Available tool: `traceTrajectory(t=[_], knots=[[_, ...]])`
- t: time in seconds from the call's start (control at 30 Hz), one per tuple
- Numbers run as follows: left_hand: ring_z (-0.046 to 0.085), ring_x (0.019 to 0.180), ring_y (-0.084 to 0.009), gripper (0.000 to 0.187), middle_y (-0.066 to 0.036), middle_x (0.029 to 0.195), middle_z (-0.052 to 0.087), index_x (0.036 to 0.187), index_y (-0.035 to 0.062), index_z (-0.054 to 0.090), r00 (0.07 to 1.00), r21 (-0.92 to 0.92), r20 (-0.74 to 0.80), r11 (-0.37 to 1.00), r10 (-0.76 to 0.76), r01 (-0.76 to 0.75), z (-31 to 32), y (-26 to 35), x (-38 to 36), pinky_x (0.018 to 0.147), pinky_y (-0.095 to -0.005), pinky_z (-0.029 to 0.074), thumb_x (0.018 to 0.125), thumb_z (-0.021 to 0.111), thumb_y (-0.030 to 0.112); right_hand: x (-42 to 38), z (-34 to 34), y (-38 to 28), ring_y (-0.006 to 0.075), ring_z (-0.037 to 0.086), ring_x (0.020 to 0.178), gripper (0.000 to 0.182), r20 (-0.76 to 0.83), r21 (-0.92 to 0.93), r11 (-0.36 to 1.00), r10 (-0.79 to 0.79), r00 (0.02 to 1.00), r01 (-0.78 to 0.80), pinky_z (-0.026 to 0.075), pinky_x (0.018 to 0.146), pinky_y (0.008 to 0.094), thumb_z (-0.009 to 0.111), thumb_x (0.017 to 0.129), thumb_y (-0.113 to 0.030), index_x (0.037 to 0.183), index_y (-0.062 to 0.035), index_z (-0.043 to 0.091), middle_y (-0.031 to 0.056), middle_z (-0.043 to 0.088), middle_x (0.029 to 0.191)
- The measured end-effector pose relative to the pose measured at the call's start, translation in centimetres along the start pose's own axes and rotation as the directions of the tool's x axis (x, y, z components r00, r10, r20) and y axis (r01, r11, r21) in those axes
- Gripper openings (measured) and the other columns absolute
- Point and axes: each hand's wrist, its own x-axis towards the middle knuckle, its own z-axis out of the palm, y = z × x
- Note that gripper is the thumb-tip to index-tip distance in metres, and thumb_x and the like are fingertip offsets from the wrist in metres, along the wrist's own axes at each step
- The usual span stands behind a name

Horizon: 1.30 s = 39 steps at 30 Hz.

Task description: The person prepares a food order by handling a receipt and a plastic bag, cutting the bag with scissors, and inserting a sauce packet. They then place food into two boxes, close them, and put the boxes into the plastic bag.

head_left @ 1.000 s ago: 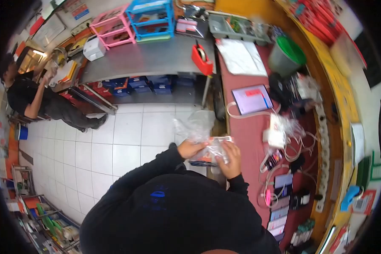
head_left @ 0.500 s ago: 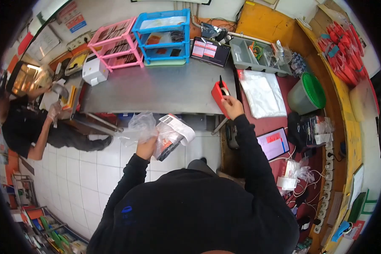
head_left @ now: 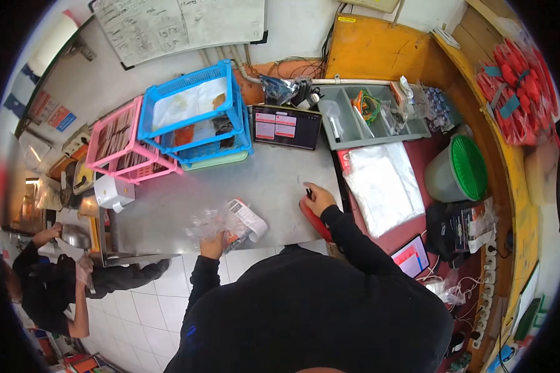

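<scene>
My left hand (head_left: 213, 245) is closed on a clear plastic bag (head_left: 210, 222) at the front edge of the metal table (head_left: 274, 180). Inside or against the bag is a package with a white printed label (head_left: 247, 217). My right hand (head_left: 319, 199) is closed at the table's right front corner, with a small black thing showing at its fingers. Just beneath that hand lies a red holder (head_left: 313, 221), partly hidden by the hand and sleeve.
Pink (head_left: 121, 140) and blue trays (head_left: 193, 118), a tablet (head_left: 285, 127) and a grey divided bin (head_left: 354, 140) line the back. White plastic sheets (head_left: 382, 189) and a green-lidded bucket (head_left: 468, 168) are at right. A co-worker (head_left: 46, 286) holds a metal bowl at left.
The view has shifted. My left hand has brought the bag and package forward over the table's edge. My right hand has moved from the red holder's near side to its top.
</scene>
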Motion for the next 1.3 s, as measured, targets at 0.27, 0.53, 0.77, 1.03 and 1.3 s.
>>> traceTrajectory(t=[0.27, 0.53, 0.77, 1.03, 1.3], knots=[[0.056, 0.098, -0.0298, 0.025, -0.012, 0.106, 0.059, 0.105, 0.0142, 0.059, 0.939, 0.013, 0.337, 0.998, -0.066, 0.066, 7.6, -3.2, 6.0, 0.079, -0.043, 0.045, 0.085, 0.049, 0.023, 13.4, -8.9, 0.4, 0.0099, 0.042, 0.048, 0.028, -0.337, 0.193, 0.978, -0.009, 0.942, 0.078, 0.037, 0.048, 0.0273, 0.065, 0.079, -0.026, 0.098, -0.0059, 0.062, 0.0019, 0.045, 0.052], [0.06, 0.088, -0.0222, 0.026, -0.01, 0.098, 0.063, 0.101, 0.0055, 0.06, 0.889, -0.82, 0.384, 0.35, -0.25, 0.453, 3.4, -0.3, 8.1, 0.079, -0.0386, 0.047, 0.081, 0.062, 0.022, 33.3, -16.0, 2.5, 0.0268, 0.061, 0.078, 0.014, -0.018, -0.304, 0.933, -0.207, 0.978, 0.192, 0.048, 0.07, 0.0369, 0.059, 0.072, -0.011, 0.083, -0.0083, 0.066, 0.0135, 0.064, 0.081], [0.057, 0.096, -0.0175, 0.027, -0.007, 0.103, 0.062, 0.102, 0.0061, 0.06, 0.883, -0.741, 0.375, 0.481, -0.281, 0.468, 8.6, -3.3, 7.1, 0.081, -0.0335, 0.047, 0.081, 0.062, 0.023, 40.8, -12.4, 2.1, 0.0274, 0.058, 0.096, 0.035, 0.599, -0.795, 0.264, 0.201, 0.775, 0.546, 0.048, 0.078, 0.0361, 0.062, 0.06, -0.012, 0.094, -0.0043, 0.063, 0.0146, 0.062, 0.098], [0.06, 0.084, -0.0174, 0.035, -0.01, 0.096, 0.064, 0.1, 0.0018, 0.062, 0.796, -0.659, 0.467, 0.449, -0.385, 0.604, 4.4, -1.6, 7.9, 0.077, -0.0314, 0.045, 0.081, 0.06, 0.031, 40.6, -16.1, -3.5, 0.0311, 0.058, 0.098, 0.094, 0.452, -0.882, 0.279, 0.273, 0.849, 0.38, 0.048, 0.083, 0.038, 0.085, 0.04, -0.022, 0.122, -0.0081, 0.04, 0.0205, 0.06, 0.097], [0.059, 0.08, -0.0158, 0.024, -0.009, 0.09, 0.063, 0.096, -0.0023, 0.06, 0.726, -0.796, 0.594, -0.119, -0.348, 0.594, 5.7, -2.9, 8.2, 0.071, -0.0285, 0.046, 0.078, 0.064, 0.014, 29.9, -26.5, -12.5, 0.0305, 0.061, 0.084, 0.044, 0.312, -0.93, 0.202, -0.004, 0.95, 0.306, 0.05, 0.074, 0.0375, 0.07, 0.064, -0.015, 0.106, -0.007, 0.056, 0.0163, 0.062, 0.09]])
